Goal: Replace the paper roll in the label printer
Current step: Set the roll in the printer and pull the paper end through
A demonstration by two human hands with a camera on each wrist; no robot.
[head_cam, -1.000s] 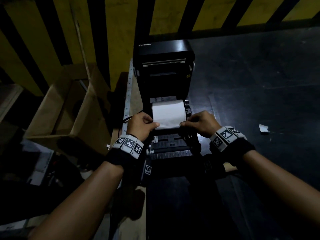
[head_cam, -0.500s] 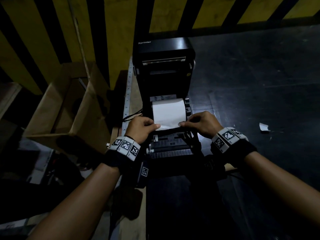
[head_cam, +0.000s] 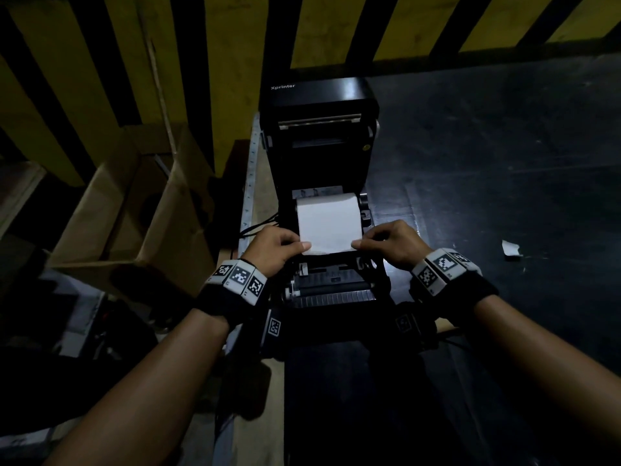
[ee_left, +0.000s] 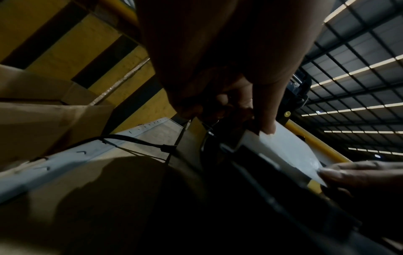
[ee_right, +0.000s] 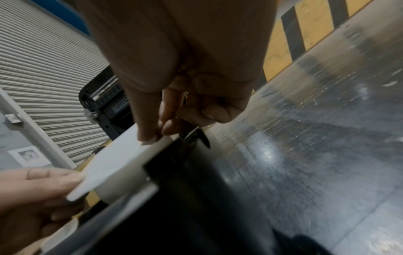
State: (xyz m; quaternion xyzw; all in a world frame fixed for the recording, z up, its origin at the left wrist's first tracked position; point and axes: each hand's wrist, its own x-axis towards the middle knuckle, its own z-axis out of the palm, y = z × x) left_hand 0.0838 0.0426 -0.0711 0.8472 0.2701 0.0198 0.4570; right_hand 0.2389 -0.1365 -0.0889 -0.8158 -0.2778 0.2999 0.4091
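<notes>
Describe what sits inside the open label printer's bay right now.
A white paper roll lies in the label printer bay. The left hand and right hand pinch the corners of its pulled-out end. The roll hides the bay floor and its core.

Black label printer point(head_cam: 319, 136) on dark table point(head_cam: 504, 179), lid raised, white paper roll point(head_cam: 327, 218) seated inside. Left hand point(head_cam: 275, 247) and right hand point(head_cam: 391, 243) pinching the paper's loose end at either corner. Cardboard box point(head_cam: 134, 213) to the left, paper scrap point(head_cam: 510, 247) well apart on the right.
</notes>
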